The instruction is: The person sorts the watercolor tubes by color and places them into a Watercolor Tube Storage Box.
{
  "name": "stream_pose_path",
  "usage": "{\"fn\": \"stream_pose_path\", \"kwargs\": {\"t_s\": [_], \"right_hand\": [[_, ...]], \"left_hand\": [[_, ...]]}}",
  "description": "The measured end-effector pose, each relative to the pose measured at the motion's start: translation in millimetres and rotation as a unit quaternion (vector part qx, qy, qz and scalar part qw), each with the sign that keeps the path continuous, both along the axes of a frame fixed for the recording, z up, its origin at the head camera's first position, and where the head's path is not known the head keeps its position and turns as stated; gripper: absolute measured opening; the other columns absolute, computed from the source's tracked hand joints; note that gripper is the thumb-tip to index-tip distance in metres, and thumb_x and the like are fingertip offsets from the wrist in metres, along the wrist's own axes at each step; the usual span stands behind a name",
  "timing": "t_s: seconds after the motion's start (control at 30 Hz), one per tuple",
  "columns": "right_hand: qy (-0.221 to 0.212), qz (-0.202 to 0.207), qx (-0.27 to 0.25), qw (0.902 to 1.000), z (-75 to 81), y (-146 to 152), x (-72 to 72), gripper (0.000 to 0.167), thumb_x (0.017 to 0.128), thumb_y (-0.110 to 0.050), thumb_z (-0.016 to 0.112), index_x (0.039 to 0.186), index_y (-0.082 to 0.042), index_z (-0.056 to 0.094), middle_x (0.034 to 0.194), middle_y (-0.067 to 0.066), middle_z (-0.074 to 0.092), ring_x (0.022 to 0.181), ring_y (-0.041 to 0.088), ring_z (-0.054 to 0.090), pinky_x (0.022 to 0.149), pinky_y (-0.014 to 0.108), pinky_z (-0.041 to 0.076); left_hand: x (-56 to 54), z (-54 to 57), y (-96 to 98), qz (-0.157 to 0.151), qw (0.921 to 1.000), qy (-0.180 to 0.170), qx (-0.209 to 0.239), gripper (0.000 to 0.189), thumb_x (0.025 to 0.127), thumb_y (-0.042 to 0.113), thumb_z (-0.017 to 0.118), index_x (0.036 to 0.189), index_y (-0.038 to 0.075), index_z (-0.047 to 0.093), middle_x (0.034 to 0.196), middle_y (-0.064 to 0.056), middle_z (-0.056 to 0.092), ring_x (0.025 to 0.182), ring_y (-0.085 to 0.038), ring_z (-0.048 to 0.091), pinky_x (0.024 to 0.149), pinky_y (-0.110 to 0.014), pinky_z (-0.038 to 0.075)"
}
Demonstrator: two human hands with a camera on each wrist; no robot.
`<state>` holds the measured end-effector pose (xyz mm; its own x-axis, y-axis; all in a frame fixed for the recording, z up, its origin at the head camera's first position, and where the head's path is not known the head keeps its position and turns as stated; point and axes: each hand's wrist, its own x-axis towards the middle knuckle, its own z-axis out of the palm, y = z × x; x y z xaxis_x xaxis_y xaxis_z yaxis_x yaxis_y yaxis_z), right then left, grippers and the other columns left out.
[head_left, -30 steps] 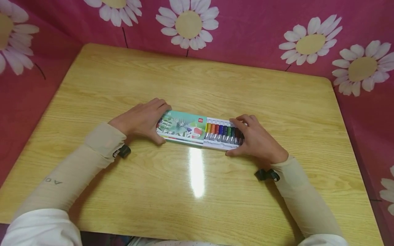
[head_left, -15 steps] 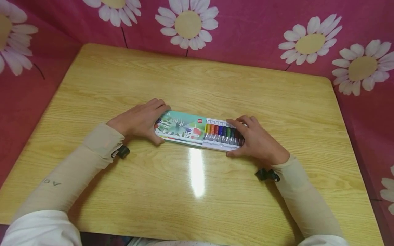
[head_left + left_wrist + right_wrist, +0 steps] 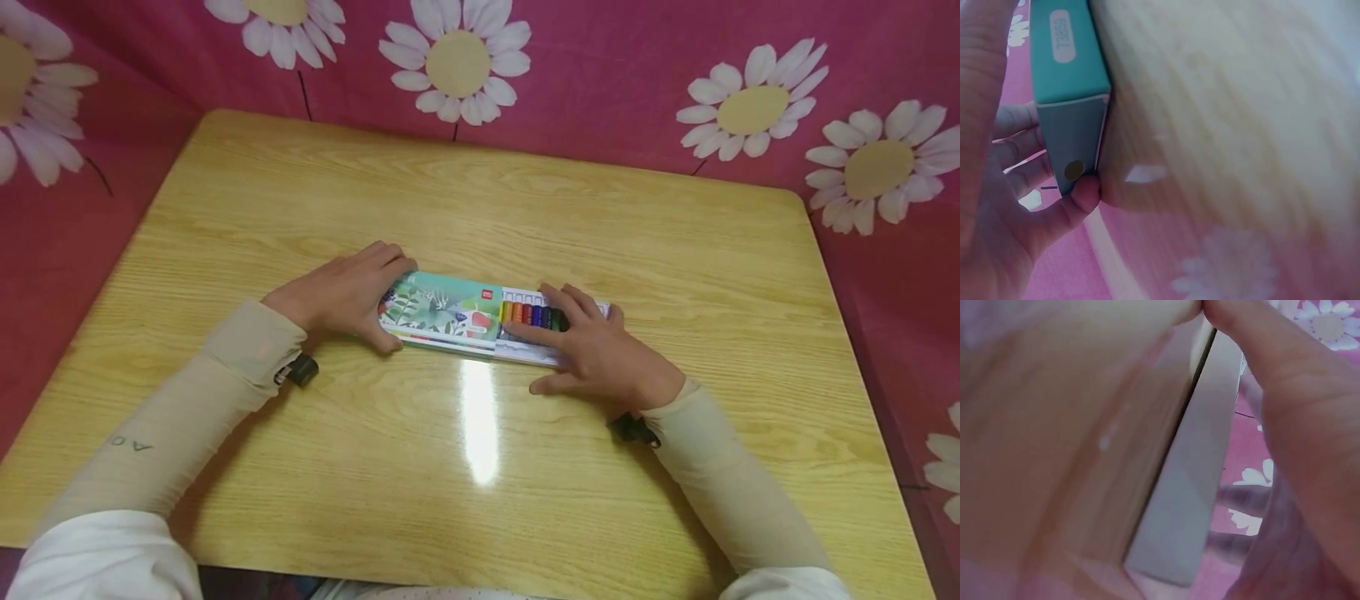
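A flat box of paint tubes lies on the table in the head view, its green, flower-printed sleeve (image 3: 442,315) to the left. From the sleeve's right end projects a white tray (image 3: 521,353) with a row of coloured paint tubes (image 3: 527,314). My left hand (image 3: 341,287) grips the sleeve's left end, thumb at the near edge and fingers at the far edge; the left wrist view shows the thumb on the end's lower corner (image 3: 1075,147). Over the tray my right hand (image 3: 603,350) spreads its fingers, one stretched across the tubes, covering those farthest right.
The wooden table (image 3: 480,208) has a glossy top with a bright light reflection in front of the box. A pink cloth (image 3: 600,75) with white daisies hangs along its back and sides. Small black cameras (image 3: 300,369) are strapped at both wrists.
My right hand has shifted left and spread over the tray, its thumb coming off the near edge and a finger reaching across the tubes. Left hand and box stay about where they were.
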<state>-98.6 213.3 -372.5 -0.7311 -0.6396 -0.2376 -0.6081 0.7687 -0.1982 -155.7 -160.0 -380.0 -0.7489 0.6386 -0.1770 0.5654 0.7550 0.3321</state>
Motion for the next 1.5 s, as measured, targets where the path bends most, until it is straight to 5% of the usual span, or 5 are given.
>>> {"fn": "stream_pose_path", "kwargs": {"t_s": [0.83, 1.0, 1.27, 1.5], "right_hand": [[0.036, 0.039, 0.07, 0.9961, 13.4, -18, 2.8, 0.06, 0.101, -0.058, 0.056, 0.155, -0.058, 0.031, 0.166, 0.02, 0.025, 0.137, 0.051, 0.047, 0.086, 0.078, 0.052], [0.028, 0.018, 0.046, 0.9984, 11.2, -13, 1.3, 0.07, 0.097, -0.063, 0.059, 0.158, -0.057, 0.025, 0.167, 0.014, 0.028, 0.143, 0.046, 0.043, 0.094, 0.077, 0.048], [0.033, -0.044, -0.019, 0.9983, 0.3, -9, -5.0, 0.107, 0.082, -0.075, 0.069, 0.165, -0.02, 0.029, 0.164, 0.01, 0.039, 0.147, 0.035, 0.043, 0.099, 0.062, 0.042], [0.032, -0.077, -0.066, 0.9943, -3.3, -18, -7.3, 0.121, 0.07, -0.074, 0.082, 0.162, -0.012, 0.035, 0.161, 0.012, 0.042, 0.142, 0.036, 0.042, 0.103, 0.063, 0.039]], "left_hand": [[0.3, 4.9, -1.3, -0.01, 0.9999, 0.008, -0.01, 0.106, 0.063, 0.056, 0.083, 0.151, 0.01, 0.045, 0.142, -0.006, 0.049, 0.123, -0.02, 0.047, 0.106, -0.042, 0.051], [1.1, 3.2, 0.1, -0.009, 0.9999, 0.002, -0.011, 0.107, 0.065, 0.059, 0.083, 0.152, 0.009, 0.045, 0.144, -0.007, 0.048, 0.126, -0.021, 0.046, 0.108, -0.043, 0.051], [3.1, 1.6, 10.4, -0.011, 0.9999, -0.003, -0.004, 0.108, 0.065, 0.064, 0.083, 0.15, 0.009, 0.046, 0.145, -0.007, 0.049, 0.127, -0.021, 0.046, 0.105, -0.043, 0.052], [6.6, 4.4, 26.2, -0.016, 0.9998, 0.004, -0.011, 0.114, 0.063, 0.07, 0.083, 0.15, 0.006, 0.046, 0.144, -0.009, 0.051, 0.125, -0.023, 0.047, 0.1, -0.045, 0.056]]}}
